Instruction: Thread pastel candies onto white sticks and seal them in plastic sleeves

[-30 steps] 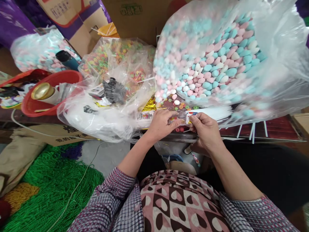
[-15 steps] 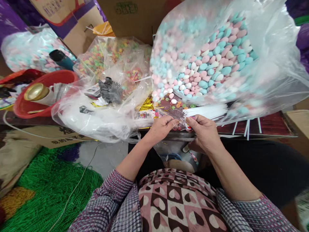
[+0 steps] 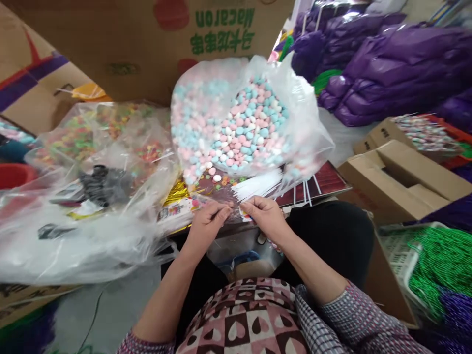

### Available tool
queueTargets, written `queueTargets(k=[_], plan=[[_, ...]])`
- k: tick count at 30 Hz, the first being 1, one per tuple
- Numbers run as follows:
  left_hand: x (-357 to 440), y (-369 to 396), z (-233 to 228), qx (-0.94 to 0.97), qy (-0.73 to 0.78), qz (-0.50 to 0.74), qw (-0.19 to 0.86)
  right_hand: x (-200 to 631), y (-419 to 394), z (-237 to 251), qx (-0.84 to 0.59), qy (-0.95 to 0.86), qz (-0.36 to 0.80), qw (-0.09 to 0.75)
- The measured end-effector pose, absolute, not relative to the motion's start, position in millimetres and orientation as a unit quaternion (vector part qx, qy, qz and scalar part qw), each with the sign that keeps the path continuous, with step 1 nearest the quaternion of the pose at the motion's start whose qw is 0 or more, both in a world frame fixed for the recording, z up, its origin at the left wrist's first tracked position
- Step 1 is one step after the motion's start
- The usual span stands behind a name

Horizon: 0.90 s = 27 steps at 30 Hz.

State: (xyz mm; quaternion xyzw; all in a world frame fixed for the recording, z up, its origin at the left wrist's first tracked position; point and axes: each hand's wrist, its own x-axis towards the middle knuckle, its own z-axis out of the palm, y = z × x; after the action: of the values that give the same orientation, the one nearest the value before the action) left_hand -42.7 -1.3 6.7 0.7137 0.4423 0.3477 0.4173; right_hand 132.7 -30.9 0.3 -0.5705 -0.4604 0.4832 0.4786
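My left hand (image 3: pixel 207 222) is closed in a pinch at the table's front edge, thumb against the fingers. What it pinches is too thin and blurred to make out. A little to its right, my right hand (image 3: pixel 268 219) pinches a small printed packet (image 3: pixel 245 215), white with red and blue marks, most of it hidden by the fingers. White sticks (image 3: pixel 258 185) lie in a bundle just beyond my right hand. Printed clear wrappers (image 3: pixel 177 209) lie left of my left hand, beside gold ties (image 3: pixel 177 191). Small ring-shaped candies (image 3: pixel 223 181) are scattered behind the hands.
A large clear bag of pink, blue and white candies (image 3: pixel 247 130) fills the back of the table. Left stand a bag of colourful candy rings (image 3: pixel 79 135) and crumpled clear plastic (image 3: pixel 106 250). An open carton (image 3: pixel 396 179) and a basket with green strands (image 3: pixel 438 260) are at the right.
The view has swung right, bringing the carton, purple bags and basket into sight. Both hands keep their pinches close together over the table edge.
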Motion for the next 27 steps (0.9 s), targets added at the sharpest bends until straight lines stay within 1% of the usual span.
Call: queueTargets(k=[3,8,10,11,12,13,14,15,17,21,24,27], plan=[[-33.7,-1.0,4.7,0.728,0.405,0.359,0.420,143.2,-37.7,1.7,-0.593,-0.490,0.440,0.463],[-29.2,1.2,-4.5,0.715,0.412,0.375,0.422,197.3,-50.0,8.8,-0.596,-0.497,0.438,0.454],[-31.0,3.2,-6.4,0.701,0.433,0.379,0.420,232.9,-51.3,14.9,-0.656,-0.485,0.374,0.442],[-31.6,3.9,-6.7,0.695,0.443,0.377,0.423,251.6,-50.4,17.7,-0.701,-0.483,0.311,0.422],[-31.6,4.2,-6.6,0.688,0.451,0.372,0.429,269.7,-48.2,19.9,-0.755,-0.483,0.241,0.373],[-31.1,4.2,-6.2,0.681,0.457,0.368,0.438,286.3,-44.8,21.2,-0.808,-0.479,0.170,0.299],[-29.9,3.8,-5.8,0.672,0.461,0.365,0.450,300.7,-40.5,21.4,-0.841,-0.479,0.124,0.219],[-28.3,3.1,-5.5,0.663,0.463,0.365,0.461,312.3,-35.3,20.4,-0.855,-0.474,0.111,0.180],[-24.9,1.6,-5.8,0.645,0.463,0.370,0.482,327.3,-24.0,15.8,-0.866,-0.471,0.111,0.126],[-23.1,1.3,-10.4,0.610,0.460,0.393,0.513,337.1,-5.7,3.1,-0.870,-0.472,0.121,0.080],[-26.1,3.1,-14.2,0.567,0.465,0.418,0.537,343.3,1.0,-2.6,-0.874,-0.463,0.127,0.079],[-27.5,3.7,-14.7,0.511,0.469,0.445,0.566,352.7,1.3,-4.3,-0.874,-0.454,0.143,0.102]])
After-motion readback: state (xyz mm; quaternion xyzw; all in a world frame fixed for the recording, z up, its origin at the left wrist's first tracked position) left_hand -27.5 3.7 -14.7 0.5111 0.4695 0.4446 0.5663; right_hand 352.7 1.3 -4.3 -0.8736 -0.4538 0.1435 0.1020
